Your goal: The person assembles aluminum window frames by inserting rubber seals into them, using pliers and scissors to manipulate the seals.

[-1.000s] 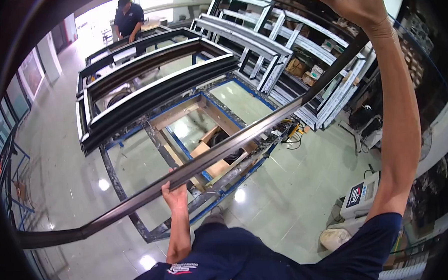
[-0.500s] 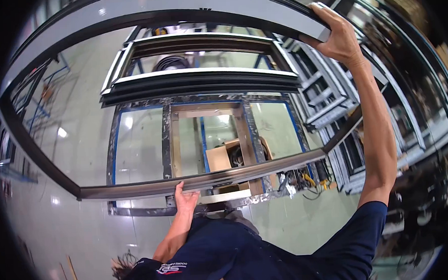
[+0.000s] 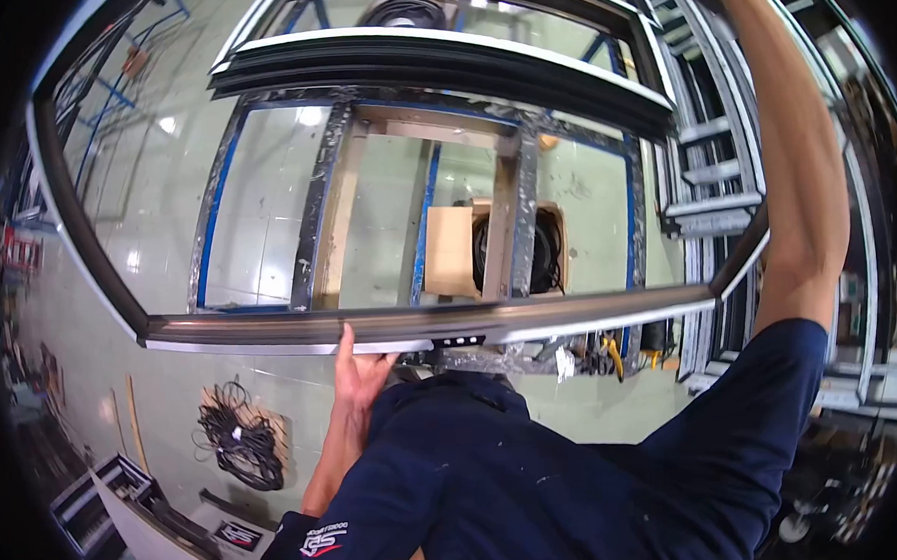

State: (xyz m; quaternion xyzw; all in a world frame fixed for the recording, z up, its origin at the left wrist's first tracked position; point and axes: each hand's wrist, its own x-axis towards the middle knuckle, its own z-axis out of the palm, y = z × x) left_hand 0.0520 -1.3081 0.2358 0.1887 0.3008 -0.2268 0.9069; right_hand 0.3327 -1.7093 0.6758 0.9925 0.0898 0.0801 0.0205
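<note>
Holding the frame [image 3: 421,326] by its near bar in the left hand [image 3: 358,379], just left of middle, lengthwise left to right over the table [image 3: 321,205], with right arm [image 3: 798,155] extended far right, grip out of view.

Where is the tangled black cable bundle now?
The bundle lies lower left in the head view, between thin brown sticks and the bare left hand.

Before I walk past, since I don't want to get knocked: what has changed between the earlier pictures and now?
The dark frame has swung from a slant to nearly level across the view, though the camera turned too. The right hand and the co-worker have gone out of view. A cable bundle on the floor has come into view. Unchanged: the left hand holds the frame's near bar.
</note>
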